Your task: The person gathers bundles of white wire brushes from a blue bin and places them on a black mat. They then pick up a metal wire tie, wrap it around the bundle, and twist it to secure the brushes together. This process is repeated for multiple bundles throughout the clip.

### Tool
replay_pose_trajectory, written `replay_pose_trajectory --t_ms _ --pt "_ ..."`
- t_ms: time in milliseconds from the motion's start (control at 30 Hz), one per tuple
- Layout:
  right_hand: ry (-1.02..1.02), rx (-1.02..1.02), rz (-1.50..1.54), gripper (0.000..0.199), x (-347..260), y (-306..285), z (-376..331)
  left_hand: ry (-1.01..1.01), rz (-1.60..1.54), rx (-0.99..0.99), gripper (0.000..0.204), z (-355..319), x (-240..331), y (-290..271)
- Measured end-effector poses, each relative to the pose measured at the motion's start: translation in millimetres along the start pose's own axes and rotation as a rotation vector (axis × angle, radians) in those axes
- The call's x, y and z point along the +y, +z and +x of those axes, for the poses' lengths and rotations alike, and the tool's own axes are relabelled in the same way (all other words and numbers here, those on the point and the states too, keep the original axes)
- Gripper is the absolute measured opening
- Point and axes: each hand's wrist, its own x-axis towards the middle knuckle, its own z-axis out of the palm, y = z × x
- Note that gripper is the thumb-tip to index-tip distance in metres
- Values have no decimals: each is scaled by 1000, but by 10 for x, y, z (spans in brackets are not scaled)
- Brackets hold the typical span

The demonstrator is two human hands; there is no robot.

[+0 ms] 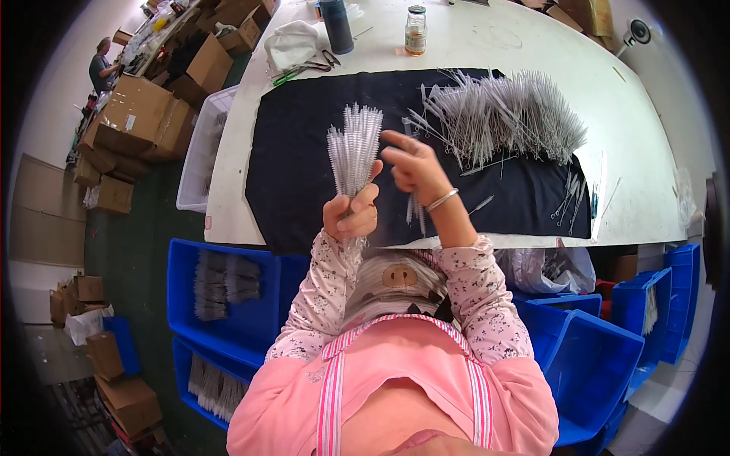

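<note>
A bundle of thin white-bristled tube brushes (pixel 353 148) stands upright in my left hand (pixel 351 214), whose fingers are wrapped round its lower part. Just right of the bundle is my right hand (pixel 413 169), fingers apart, the index finger stretched toward the bristles; I see nothing held in it. Both hands are over a dark cloth (pixel 293 167). A large heap of the same brushes (pixel 502 114) lies at the cloth's far right. Several loose brushes (pixel 570 199) lie near its right corner, and a few more are partly hidden below my right wrist.
On the white table (pixel 487 34) stand a glass jar (pixel 415 32) and a dark bottle (pixel 336 26), beside a white cloth (pixel 292 44) and green-handled tool (pixel 287 74). Blue bins (pixel 179 285) with brushes flank me. Cardboard boxes (pixel 137 106) and a person (pixel 101 68) are far left.
</note>
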Motion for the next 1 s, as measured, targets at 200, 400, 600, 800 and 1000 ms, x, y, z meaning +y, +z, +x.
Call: replay_pose_trajectory --t_ms 200,400,600,800,1000 --pt "-149 218 214 38 84 261 203 57 -29 -12 58 -95 135 117" --pt "-40 305 -1037 40 272 34 757 282 719 849 40 -105 199 470" --pt "169 321 -1317 35 615 272 1063 264 883 1025 26 -278 218 347" --pt "-49 218 -943 29 542 12 1039 315 821 1154 30 -395 352 276" --pt "-19 -32 -812 21 527 391 575 291 654 1076 27 -320 285 132"
